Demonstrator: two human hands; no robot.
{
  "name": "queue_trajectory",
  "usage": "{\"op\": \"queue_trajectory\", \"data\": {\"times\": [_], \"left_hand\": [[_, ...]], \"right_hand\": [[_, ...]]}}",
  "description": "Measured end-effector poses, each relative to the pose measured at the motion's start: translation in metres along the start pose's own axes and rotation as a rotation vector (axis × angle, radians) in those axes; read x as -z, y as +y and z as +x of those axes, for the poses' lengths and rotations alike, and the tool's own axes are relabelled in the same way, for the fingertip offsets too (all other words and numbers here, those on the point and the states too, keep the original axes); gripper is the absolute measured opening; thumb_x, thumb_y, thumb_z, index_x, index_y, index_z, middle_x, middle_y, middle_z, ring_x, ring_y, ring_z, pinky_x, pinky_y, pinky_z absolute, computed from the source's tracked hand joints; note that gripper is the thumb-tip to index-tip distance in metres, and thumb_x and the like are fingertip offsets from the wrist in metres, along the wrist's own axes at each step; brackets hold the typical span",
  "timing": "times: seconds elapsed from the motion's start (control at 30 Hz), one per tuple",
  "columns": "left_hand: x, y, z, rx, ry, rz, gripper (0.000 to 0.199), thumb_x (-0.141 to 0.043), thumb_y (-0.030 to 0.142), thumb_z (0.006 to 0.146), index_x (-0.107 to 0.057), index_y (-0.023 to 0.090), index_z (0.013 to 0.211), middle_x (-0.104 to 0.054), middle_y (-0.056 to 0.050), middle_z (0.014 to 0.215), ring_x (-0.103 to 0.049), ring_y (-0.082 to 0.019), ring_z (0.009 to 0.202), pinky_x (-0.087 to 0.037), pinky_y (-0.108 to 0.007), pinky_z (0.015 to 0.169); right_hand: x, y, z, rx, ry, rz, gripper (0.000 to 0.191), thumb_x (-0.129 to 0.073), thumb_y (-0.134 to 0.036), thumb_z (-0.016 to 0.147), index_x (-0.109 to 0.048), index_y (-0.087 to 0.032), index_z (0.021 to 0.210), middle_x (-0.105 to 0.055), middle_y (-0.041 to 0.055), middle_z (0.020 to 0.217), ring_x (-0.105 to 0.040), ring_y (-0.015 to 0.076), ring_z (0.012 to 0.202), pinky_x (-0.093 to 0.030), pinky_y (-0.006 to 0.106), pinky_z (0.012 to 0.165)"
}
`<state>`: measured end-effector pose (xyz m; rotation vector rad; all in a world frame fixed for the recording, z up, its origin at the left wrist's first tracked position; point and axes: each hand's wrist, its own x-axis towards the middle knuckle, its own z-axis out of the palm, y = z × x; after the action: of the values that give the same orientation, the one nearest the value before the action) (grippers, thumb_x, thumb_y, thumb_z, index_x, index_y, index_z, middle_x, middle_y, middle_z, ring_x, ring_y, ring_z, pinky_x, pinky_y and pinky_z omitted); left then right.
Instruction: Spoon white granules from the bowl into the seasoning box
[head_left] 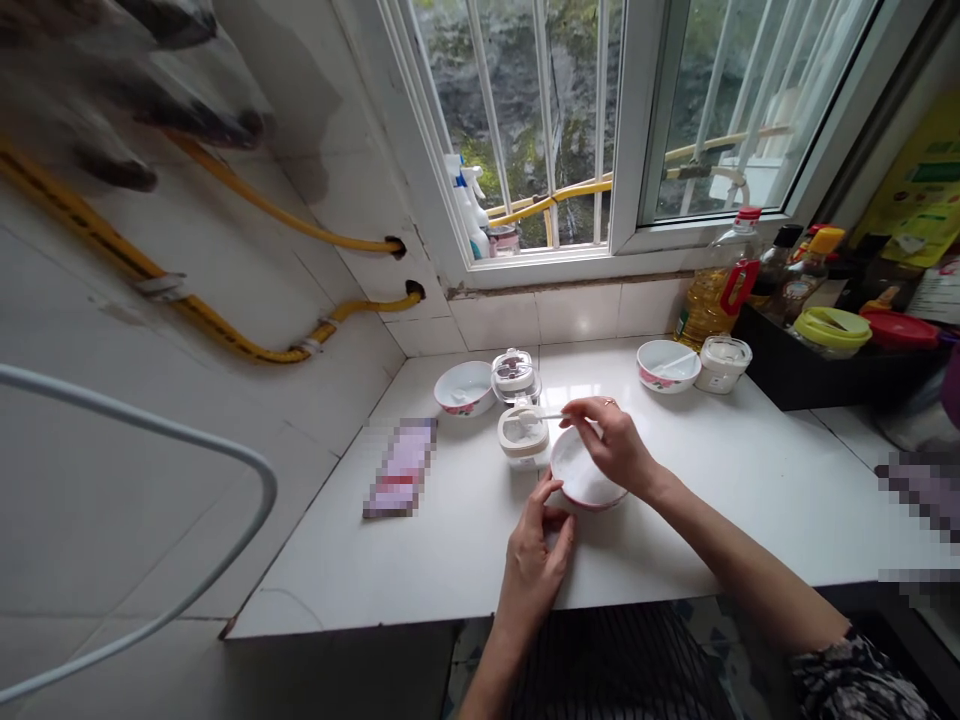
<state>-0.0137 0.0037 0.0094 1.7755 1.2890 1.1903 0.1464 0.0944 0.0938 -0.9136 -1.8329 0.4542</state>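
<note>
My right hand point(616, 440) pinches the handle of a small white spoon point(553, 415), whose bowl end is at the mouth of a seasoning jar point(524, 450). The jar's clear lid point(514, 375) is flipped up behind it. Below my right hand stands a white bowl point(592, 485) with a pinkish rim, and white content lies inside it. My left hand point(538, 548), fingers curled, rests against that bowl's near left side and steadies it. My right hand partly covers the bowl's far right side.
A flowered bowl point(463, 390) stands behind left, a pixelated purple packet point(401, 468) nearer. At the back right are another flowered bowl point(667, 368), a lidded jar point(723, 364), an oil bottle point(712, 290) and a black rack point(787, 365) of condiments. A yellow pipe point(247, 345) runs along the left wall.
</note>
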Motion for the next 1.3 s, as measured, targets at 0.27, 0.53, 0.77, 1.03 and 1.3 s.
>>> {"op": "queue_trajectory", "data": {"times": [0.27,0.53,0.77,1.03,1.3], "left_hand": [[-0.002,-0.002,0.0,-0.025,0.028,0.014,0.037,-0.056,0.019,0.09,-0.053,0.023,0.127,-0.059,-0.014,0.14,-0.072,-0.014,0.084,-0.059,-0.031,0.085],[0.002,0.006,-0.001,0.014,0.017,0.025,0.037,-0.055,0.02,0.091,-0.054,0.023,0.127,-0.069,-0.011,0.123,-0.071,-0.014,0.08,-0.058,-0.028,0.082],[0.002,0.01,0.0,0.013,0.045,0.015,0.036,-0.055,0.021,0.089,-0.055,0.022,0.124,-0.07,-0.01,0.119,-0.071,-0.014,0.077,-0.058,-0.028,0.079],[-0.001,0.01,0.0,-0.006,0.063,-0.003,0.035,-0.054,0.023,0.088,-0.055,0.021,0.123,-0.07,-0.011,0.12,-0.071,-0.013,0.075,-0.058,-0.027,0.078],[0.001,0.01,0.001,0.0,0.038,-0.002,0.036,-0.055,0.021,0.089,-0.054,0.021,0.125,-0.072,-0.009,0.11,-0.071,-0.014,0.077,-0.058,-0.026,0.079]], "right_hand": [[0.019,0.0,-0.002,0.152,0.048,-0.205,0.016,-0.052,-0.012,0.089,-0.064,-0.022,0.089,-0.073,0.0023,0.073,-0.064,0.021,0.075,-0.046,0.039,0.087],[0.036,0.006,-0.011,0.173,0.002,-0.286,0.018,-0.049,-0.009,0.078,-0.06,-0.022,0.074,-0.063,0.0,0.063,-0.053,0.0172,0.059,-0.045,0.036,0.079],[0.022,0.006,-0.016,0.23,-0.153,-0.343,0.016,-0.048,-0.008,0.078,-0.057,-0.021,0.076,-0.061,-0.0006,0.061,-0.053,0.0165,0.058,-0.043,0.037,0.086],[0.022,0.009,-0.014,-0.222,-0.071,-0.103,0.016,-0.048,-0.014,0.074,-0.059,-0.021,0.065,-0.062,-0.0014,0.058,-0.055,0.0152,0.057,-0.044,0.03,0.069],[0.027,0.012,-0.008,-0.579,-0.021,0.261,0.013,-0.052,-0.025,0.065,-0.063,-0.019,0.063,-0.054,-0.0044,0.047,-0.049,0.0128,0.049,-0.038,0.026,0.055]]}}
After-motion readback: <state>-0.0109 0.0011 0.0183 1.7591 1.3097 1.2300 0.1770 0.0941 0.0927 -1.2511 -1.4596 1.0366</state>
